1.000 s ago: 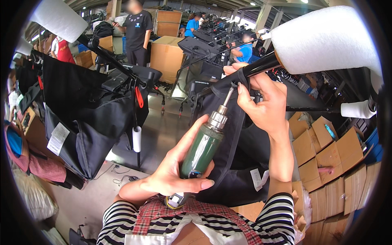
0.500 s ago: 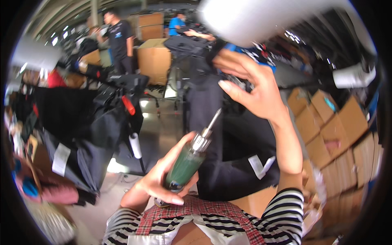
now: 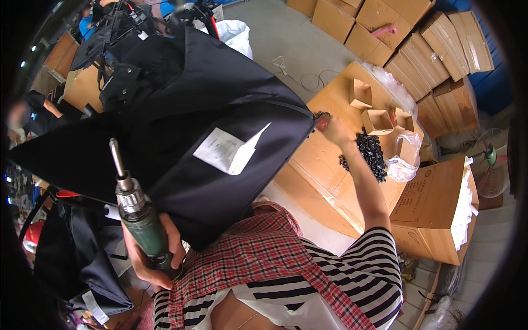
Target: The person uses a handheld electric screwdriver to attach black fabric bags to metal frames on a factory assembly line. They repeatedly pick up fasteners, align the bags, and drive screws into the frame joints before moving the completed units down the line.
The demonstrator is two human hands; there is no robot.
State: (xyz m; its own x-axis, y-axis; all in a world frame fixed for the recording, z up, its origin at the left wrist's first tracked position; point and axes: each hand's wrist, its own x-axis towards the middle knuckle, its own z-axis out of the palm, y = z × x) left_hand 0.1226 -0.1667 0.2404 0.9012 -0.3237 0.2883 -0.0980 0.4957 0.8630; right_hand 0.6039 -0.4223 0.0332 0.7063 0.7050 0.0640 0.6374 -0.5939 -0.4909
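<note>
My left hand [image 3: 151, 256] is wrapped round a green electric screwdriver [image 3: 144, 228], whose metal bit points up and away from me. A large black fabric piece [image 3: 231, 115] with white labels [image 3: 220, 153] spreads in front of me, just beyond the bit. My right hand [image 3: 336, 133] reaches out past the fabric's right corner, over a cardboard-covered work surface [image 3: 313, 170]. Its fingers are bunched and blurred beside a few small dark pieces; what they hold, if anything, I cannot make out. Close to that wrist lies a pile of small black parts [image 3: 371, 157].
Small open cardboard boxes [image 3: 378, 122] and a clear plastic bag [image 3: 404, 157] lie by the pile. A large carton [image 3: 434, 212] with white rolls stands to the right, near a fan [image 3: 489, 157]. Stacked cartons [image 3: 418, 60] line the back. A co-worker [image 3: 36, 113] is at far left.
The view has swung right. My right hand has gone from the raised black fabric to the cardboard-covered surface. My left hand keeps its grip on the electric screwdriver.
</note>
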